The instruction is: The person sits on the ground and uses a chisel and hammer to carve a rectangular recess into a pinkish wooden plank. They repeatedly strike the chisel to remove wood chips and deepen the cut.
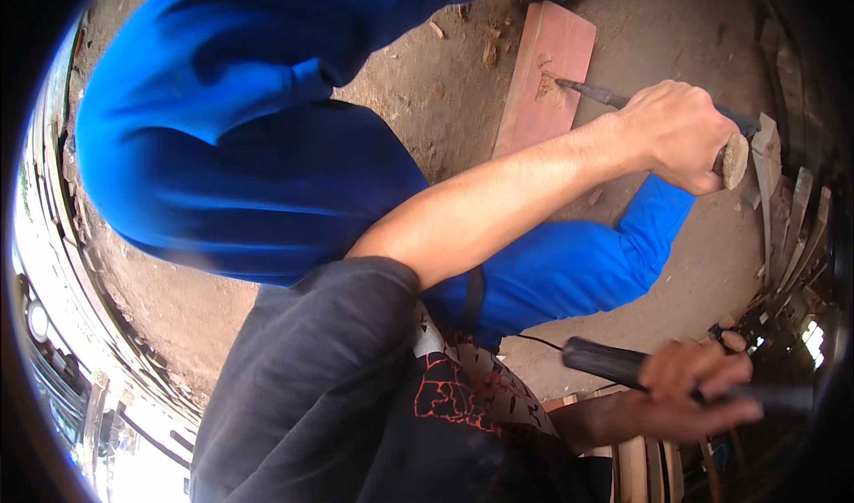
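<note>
My left hand (678,134) is closed round the handle of a chisel (592,92), whose pale butt end shows past the fist. The chisel's tip rests at a rough cut in a reddish wooden board (562,45), with loose wood chips (553,89) around it. Lower right, away from the board, my right hand (689,383) grips a dark cylindrical bar (605,361). Motion blurs this hand and the bar's far end, so its full shape is unclear.
My legs in blue trousers (222,165) lie on either side of the board. Wood chips (489,48) litter the dirt floor (409,76). Wood offcuts (787,209) are piled at the right, and wooden slats (640,467) lie below my right hand.
</note>
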Tool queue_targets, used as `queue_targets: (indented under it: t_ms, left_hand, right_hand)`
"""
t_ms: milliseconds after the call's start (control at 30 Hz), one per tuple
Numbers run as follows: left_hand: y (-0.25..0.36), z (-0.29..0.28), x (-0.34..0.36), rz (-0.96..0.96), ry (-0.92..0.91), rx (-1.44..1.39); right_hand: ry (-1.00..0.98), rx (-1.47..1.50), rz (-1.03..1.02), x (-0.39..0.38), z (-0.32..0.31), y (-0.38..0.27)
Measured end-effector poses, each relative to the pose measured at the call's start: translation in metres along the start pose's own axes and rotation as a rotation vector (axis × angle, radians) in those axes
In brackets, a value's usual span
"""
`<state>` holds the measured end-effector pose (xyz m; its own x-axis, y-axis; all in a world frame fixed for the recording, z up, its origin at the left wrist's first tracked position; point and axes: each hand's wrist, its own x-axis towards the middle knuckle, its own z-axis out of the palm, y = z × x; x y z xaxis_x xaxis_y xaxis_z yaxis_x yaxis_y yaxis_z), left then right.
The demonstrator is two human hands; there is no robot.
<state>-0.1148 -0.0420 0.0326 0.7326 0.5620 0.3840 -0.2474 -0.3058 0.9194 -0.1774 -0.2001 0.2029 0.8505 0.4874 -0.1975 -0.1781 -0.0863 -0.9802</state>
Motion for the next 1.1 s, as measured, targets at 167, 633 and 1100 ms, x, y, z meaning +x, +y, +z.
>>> queue_targets:
  t_ms: [167, 633, 1100]
  left_hand:
    - [-0.003, -0.005, 0.002, -0.041, 0.005, -0.051]
    - [-0.023, -0.027, 0.042, 0.008, 0.251, -0.097]
    - [-0.032, -0.101, 0.042, -0.385, 0.152, -0.632]
  right_hand:
    - [0.063, -0.012, 0.351, 0.0, -0.019, 0.014]
    - [0.032, 0.074, 0.45, -0.011, -0.018, 0.056]
    - [0.029, -0.125, 0.894, -0.023, -0.059, 0.182]
